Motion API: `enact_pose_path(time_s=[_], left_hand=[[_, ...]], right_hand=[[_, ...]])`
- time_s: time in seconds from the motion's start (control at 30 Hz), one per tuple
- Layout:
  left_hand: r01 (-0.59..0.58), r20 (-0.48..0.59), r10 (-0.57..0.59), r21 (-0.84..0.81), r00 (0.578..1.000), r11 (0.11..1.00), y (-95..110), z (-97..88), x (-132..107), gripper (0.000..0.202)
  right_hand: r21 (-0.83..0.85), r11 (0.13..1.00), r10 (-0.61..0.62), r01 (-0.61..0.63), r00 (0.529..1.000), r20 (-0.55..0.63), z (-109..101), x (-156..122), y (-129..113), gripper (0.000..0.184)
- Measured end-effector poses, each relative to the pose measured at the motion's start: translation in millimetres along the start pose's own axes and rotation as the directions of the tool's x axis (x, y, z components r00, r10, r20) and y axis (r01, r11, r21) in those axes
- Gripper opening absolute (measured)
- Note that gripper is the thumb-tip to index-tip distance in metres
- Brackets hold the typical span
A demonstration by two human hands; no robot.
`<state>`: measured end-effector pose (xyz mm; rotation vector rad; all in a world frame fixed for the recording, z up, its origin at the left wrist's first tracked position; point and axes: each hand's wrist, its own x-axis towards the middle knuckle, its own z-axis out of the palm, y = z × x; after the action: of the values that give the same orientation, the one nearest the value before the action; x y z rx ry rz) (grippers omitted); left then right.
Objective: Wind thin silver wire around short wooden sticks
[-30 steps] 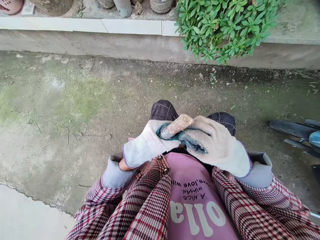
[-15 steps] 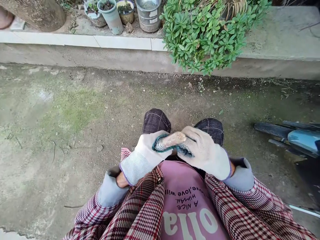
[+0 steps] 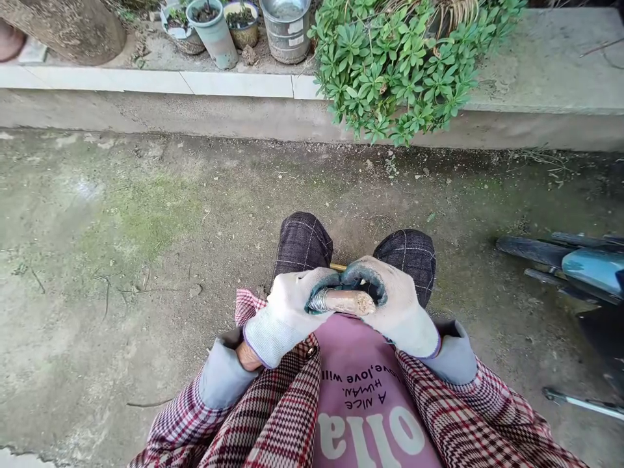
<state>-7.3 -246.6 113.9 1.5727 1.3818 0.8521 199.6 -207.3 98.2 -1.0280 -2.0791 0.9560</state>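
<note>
A short wooden stick with thin metal wire coiled round it lies across my lap, its cut end pointing right. My left hand, in a white glove with a dark green palm, is closed round the wire-wrapped part. My right hand, gloved alike, curls beside the stick's bare end. Its thumb and fingers come together against my left fingertips, and whatever they pinch is hidden. Behind the hands, between my knees, a bit of a thin yellow rod shows; the rest of it is covered.
Ahead runs a low ledge with potted plants, a metal bucket and a leafy bush. At the right stands part of a blue wheeled vehicle. Mossy ground with twigs lies around my knees.
The stick has swung lower, its cut end now facing right and toward me. My right hand has turned and come off the stick's top, its fingers now meeting my left. The yellow rod has come into sight.
</note>
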Motion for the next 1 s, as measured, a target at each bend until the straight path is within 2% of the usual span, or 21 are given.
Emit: enact_pose_path(time_s=[0.07,0.2,0.3,0.43,0.6,0.7,0.8,1.0], left_hand=[[0.024,-0.011,-0.024,-0.016,1.0,1.0,-1.0,2.8,-0.6,0.013],[0.033,0.014,-0.034,0.063,0.999,0.997,0.0,5.4,-1.1,0.008],[0.03,0.048,-0.035,0.109,0.998,0.994,3.9,4.4,0.1,0.014],[0.088,0.057,-0.096,0.133,0.994,0.987,8.7,1.8,2.5,0.024],[0.131,0.023,-0.135,0.107,0.991,0.986,8.4,0.4,2.5,0.02],[0.104,-0.033,-0.101,0.098,0.994,0.99,6.7,1.5,0.9,0.016],[0.084,-0.089,-0.08,0.043,0.993,0.996,5.1,3.2,-0.3,0.016],[0.244,-0.109,-0.266,-0.181,0.958,0.953,6.8,4.6,2.6,0.018]], right_hand=[[-0.001,1.0,0.006,-0.006,1.0,0.028,-0.6,-1.8,-0.5,0.013],[-0.016,1.0,0.018,-0.017,0.997,0.08,-6.2,-0.1,-5.2,0.01],[-0.036,0.999,0.023,-0.02,0.996,0.082,-8.2,2.4,-5.6,0.011],[-0.026,0.999,0.037,-0.035,0.997,0.072,-4.2,3.5,-1.4,0.011],[0.057,0.994,0.09,-0.088,0.996,-0.021,7.3,1.8,-2.9,0.018],[0.098,0.983,0.164,-0.156,0.982,-0.089,14.6,-0.2,-9.4,0.021],[0.074,0.978,0.204,-0.195,0.967,-0.152,19.2,-1.2,-15.5,0.025],[-0.03,0.997,0.071,-0.077,0.984,-0.161,16.0,3.8,-12.0,0.029]])
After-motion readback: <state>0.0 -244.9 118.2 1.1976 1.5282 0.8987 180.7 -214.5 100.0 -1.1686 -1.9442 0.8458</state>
